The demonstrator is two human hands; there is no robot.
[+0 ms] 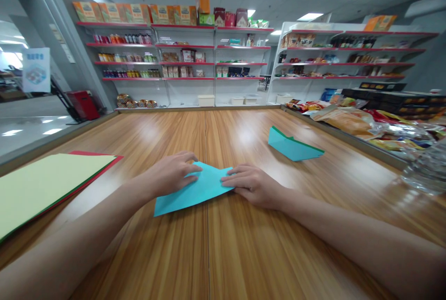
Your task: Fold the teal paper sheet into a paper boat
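Observation:
A folded sheet of light blue paper [209, 183] lies on the table in front of me, its near left corner pointing toward me. My left hand [176, 172] rests over the paper's left part, fingers apart, thumb and fingertips touching it. At the right end, my right hand [252, 185] has its fingers laid over the paper's corner, with the thumb by the near edge. Whether the thumb goes under the paper is hard to see. Farther off to the right stands a folded blue paper boat [294, 146] with a green upper edge, apart from both hands.
A stack of coloured paper [52, 184], pale yellow on top with green and red below, lies at the left. Beyond the right rim of the wooden table [205, 249] are snack packets [351, 121] and clear plastic [427, 167]. Stocked shelves [184, 49] line the back.

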